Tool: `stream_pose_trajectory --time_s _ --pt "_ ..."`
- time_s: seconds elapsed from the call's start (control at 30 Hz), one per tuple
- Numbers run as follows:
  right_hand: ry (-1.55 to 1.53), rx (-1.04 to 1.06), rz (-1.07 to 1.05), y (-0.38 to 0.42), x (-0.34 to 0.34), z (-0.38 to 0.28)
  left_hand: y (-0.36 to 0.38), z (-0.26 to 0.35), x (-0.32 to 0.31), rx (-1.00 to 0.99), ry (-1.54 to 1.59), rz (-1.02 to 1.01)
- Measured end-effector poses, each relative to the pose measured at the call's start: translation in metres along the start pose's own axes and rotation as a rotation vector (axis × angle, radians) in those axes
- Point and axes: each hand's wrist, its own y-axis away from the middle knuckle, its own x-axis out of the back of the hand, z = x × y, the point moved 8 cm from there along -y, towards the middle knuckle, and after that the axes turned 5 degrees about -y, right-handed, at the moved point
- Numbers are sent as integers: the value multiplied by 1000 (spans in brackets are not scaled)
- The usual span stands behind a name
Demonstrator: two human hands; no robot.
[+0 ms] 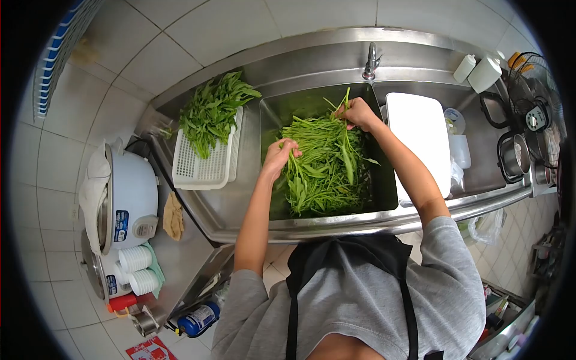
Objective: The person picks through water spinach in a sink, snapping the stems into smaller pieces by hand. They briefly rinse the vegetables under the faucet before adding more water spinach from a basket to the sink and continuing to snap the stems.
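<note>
Long-stemmed leafy greens [327,171] that look like water spinach fill the left basin of the steel sink [390,186]. At the left side of the heap, my left hand [280,157] has its fingers curled round some of the stems. My right hand [358,114] pinches a few stems at the far right of the heap, their ends poking up past my fingers. More greens [213,114] are piled in a white perforated basket [198,171] on the drainboard to the left, with leaves hanging over its back edge.
A chrome faucet [371,63] rises behind the basins. A white board [419,144] covers part of the right basin, beside plastic containers [459,150]. White bottles [483,75] and a fan [536,117] stand at the right. A large rice cooker [133,192] and stacked cups [137,259] are at left.
</note>
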Motion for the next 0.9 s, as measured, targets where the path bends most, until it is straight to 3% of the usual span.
stream_pose_trajectory --time_s 0.07,0.27,0.3,0.4,0.43,0.73,0.83,0.9 --pt "165 10 99 1 -4 -3 0 12 -21 -27 11 -110" --pt "443 239 343 7 -44 16 -16 25 -63 10 -445 1" --pt "328 104 261 6 -45 29 -19 18 -61 36 -549 29" --pt "127 -14 304 -4 -43 67 -17 1 -60 48 -533 -6" --pt "-124 -131 278 3 -45 77 -18 -4 -63 34 -486 -31" --pt "-64 -204 234 6 -46 112 -25 -13 -80 9 -402 -20" --pt "73 -122 369 12 -42 130 -15 -9 -86 104 -615 -18" --pt "40 -96 420 33 -44 131 -19 -31 -88 105 -552 60"
